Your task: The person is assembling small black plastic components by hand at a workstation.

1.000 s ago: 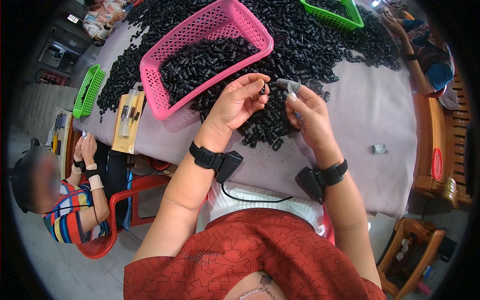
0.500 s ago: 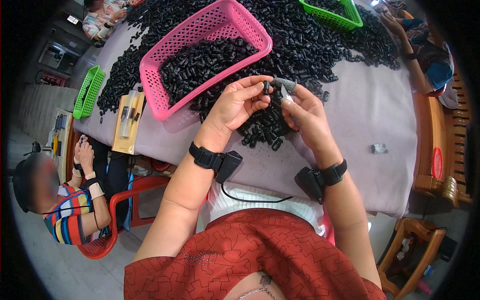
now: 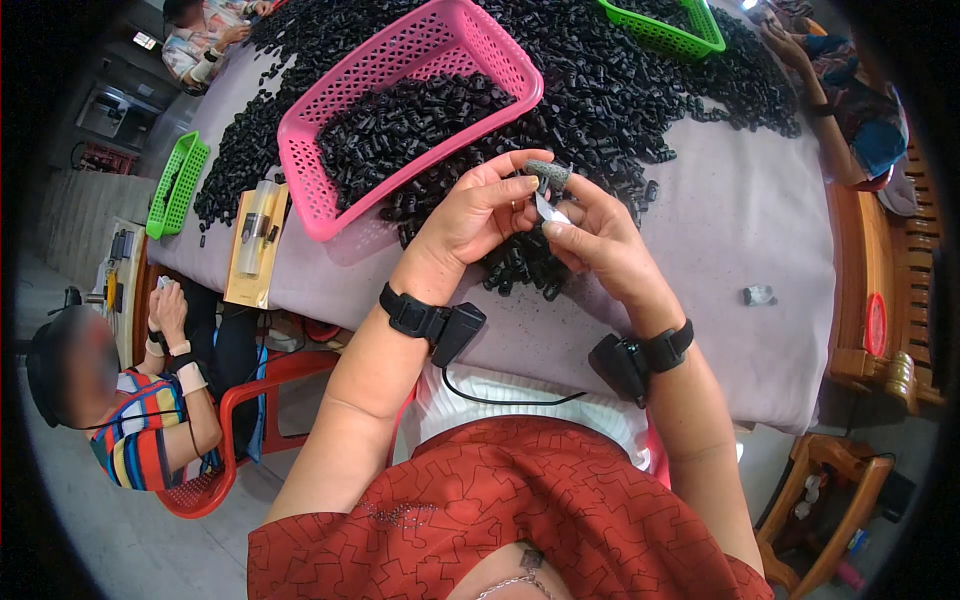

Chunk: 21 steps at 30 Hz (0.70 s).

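Observation:
My left hand (image 3: 472, 212) is closed in a pinch on a small black cylindrical plastic part, mostly hidden by fingers. My right hand (image 3: 603, 238) grips a small knife (image 3: 549, 213) with a pointed metal blade and a white-wrapped handle. A grey speckled finger cover (image 3: 548, 176) is on my right index finger, which reaches over the part. The blade lies close against the part beside my left thumb; exact contact is hard to make out. Below both hands lies a small heap of similar black parts (image 3: 525, 262).
A pink basket (image 3: 300, 165) of black parts tilts on the big pile. Green baskets (image 3: 178, 185) (image 3: 670, 38) stand left and far right. A clear tube on a yellow-brown pad (image 3: 248, 270) lies left; a whitish wrapped piece (image 3: 759, 295) lies right. Other people sit around the table.
My right hand has moved left, bringing the knife and covered finger up to the part in my left hand. The part is now more hidden.

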Motion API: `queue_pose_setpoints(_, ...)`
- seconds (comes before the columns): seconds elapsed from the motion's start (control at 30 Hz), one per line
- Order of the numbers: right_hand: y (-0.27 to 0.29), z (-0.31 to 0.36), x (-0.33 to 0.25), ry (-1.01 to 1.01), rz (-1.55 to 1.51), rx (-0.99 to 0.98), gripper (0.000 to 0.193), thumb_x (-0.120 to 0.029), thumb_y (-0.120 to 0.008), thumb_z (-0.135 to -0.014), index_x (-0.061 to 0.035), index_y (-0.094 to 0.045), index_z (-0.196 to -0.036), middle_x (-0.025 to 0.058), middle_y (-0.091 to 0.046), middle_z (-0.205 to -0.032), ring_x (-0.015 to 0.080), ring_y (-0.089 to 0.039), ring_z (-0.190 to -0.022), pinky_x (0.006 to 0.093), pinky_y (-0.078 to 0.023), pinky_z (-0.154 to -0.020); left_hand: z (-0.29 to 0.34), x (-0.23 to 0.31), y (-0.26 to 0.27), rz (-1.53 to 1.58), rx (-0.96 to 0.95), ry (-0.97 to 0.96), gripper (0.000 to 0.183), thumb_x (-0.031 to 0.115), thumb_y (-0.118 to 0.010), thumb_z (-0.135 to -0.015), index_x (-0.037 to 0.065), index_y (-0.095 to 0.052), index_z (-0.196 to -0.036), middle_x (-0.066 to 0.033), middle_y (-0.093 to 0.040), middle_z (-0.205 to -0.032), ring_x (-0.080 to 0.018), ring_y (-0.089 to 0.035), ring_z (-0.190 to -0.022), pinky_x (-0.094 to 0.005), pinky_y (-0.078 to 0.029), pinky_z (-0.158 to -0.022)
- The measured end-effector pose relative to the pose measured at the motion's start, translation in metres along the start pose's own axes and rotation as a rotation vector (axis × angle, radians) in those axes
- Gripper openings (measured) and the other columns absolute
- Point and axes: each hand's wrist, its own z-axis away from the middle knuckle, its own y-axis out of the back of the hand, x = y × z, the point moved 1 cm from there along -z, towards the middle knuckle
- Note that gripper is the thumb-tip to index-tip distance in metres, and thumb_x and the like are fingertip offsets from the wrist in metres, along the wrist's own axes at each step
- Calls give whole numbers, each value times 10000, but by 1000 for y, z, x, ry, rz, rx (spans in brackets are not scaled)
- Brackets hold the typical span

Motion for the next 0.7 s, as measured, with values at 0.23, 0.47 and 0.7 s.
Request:
queue_pose_setpoints(0.23, 3, -1, 1, -14, -71, -54, 523, -89, -631, -901, -48, -432, -1384, 6, -643, -954, 20, -476, -629, 161, -342, -497, 0, 1, 1, 3, -6, 6, 454, 94, -613, -918, 4, -453, -1333, -57, -644, -1007, -102, -652, -815, -218, -562, -719)
queue_pose_setpoints(0.47, 1, 0, 0, -15, -32, -37, 509, -88, -612, -910, -42, -437, -1386, -10, -626, -928, 21, -472, -619, 158, -334, -487, 1, 1, -2, 6, 10, 9, 423, 92, -622, -914, 8, -484, -1305, -48, -649, -1002, -96, -637, -766, -215, -553, -690)
queue_pose_setpoints(0.7, 1, -1, -2, -8, -35, -53, 509, -87, -608, -912, -31, -435, -1387, -7, -624, -919, 23, -463, -611, 162, -332, -482, 1, 2, -3, 10, 14, 13, 391, 100, -634, -911, 14, -516, -1274, -41, -652, -972, -87, -625, -701, -209, -545, -644)
